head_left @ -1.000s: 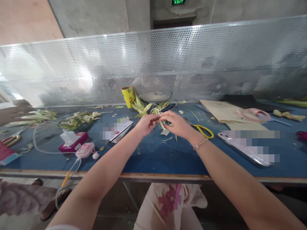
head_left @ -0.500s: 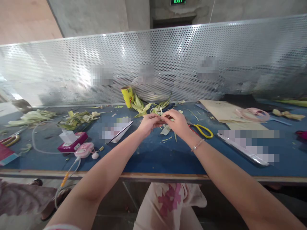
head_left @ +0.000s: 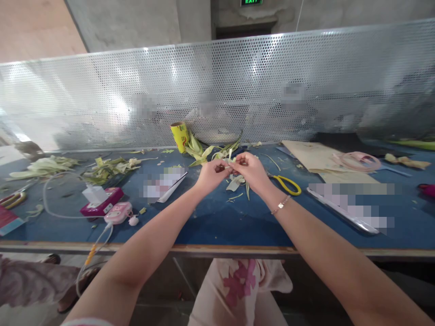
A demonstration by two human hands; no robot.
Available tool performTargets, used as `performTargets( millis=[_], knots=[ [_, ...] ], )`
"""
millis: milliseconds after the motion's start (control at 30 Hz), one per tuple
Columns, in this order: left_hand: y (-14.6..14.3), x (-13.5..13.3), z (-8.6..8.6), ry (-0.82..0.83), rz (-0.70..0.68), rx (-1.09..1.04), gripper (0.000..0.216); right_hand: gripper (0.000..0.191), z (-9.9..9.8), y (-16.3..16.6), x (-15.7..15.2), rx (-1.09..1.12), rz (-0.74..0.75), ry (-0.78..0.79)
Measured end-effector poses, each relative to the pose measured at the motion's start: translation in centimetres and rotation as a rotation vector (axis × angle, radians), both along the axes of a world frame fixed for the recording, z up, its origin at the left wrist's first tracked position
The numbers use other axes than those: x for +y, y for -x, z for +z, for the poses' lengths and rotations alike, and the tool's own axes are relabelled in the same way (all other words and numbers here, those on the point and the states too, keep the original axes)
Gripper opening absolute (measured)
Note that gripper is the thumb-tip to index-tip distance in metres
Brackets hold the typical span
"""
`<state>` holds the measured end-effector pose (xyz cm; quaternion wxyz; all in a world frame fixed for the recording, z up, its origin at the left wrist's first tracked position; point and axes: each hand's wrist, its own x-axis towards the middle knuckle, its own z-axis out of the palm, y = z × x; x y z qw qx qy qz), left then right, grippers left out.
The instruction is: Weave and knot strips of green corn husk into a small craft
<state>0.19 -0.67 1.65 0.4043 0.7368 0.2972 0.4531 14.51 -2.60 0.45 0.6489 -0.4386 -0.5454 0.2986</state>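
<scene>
A: Principal item, and where?

B: One thin, pale green-white strip of husk-like leaf point(head_left: 230, 155), held above the blue worktop point(head_left: 217, 222), at centre. Its lower part is hidden by fingers.

A: State of holders?

B: Left hand point(head_left: 214, 175): thumb and fingertips closed in a pinch on the strip. Right hand point(head_left: 252, 171): likewise pinched on it, fingertips almost meeting the left's.

A: Handling note?

B: In my judgement, a light pinch, with the fingertips close together and small, even movements, suits it best; a hard tug could split the fibre. Keeping the strip flat should help control.

A: Counts, please.

B: Hands, two. Strip held, one. Loose heaps of pale green leafy husk point(head_left: 113, 170) at left, two. Yellow-green leaf bundle point(head_left: 200, 154) behind the hands, one. Bright yellow printed hollow tube point(head_left: 179, 137), beside that bundle, one. Scissors, two pairs: one with yellow looped handles point(head_left: 288, 184) near the right wrist, one with dull yellow handles point(head_left: 15, 199) at far left. Magenta power block point(head_left: 102, 203), one. Small pale scraps point(head_left: 235, 184) below the hands: several, too overlapped to count.
</scene>
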Motion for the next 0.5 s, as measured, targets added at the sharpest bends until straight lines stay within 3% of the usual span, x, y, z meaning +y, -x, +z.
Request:
performTargets(
  millis=[333,500],
  knots=[
    [-0.01,-0.22,0.12,-0.009,0.030,0.046,0.008,0.032,0.07,0.06,-0.22,0.048,0.024,0.038],
    [-0.04,0.07,0.08,0.036,0.074,-0.073,0.011,0.023,0.36,0.23,-0.53,0.148,0.132,0.229]
  ],
)
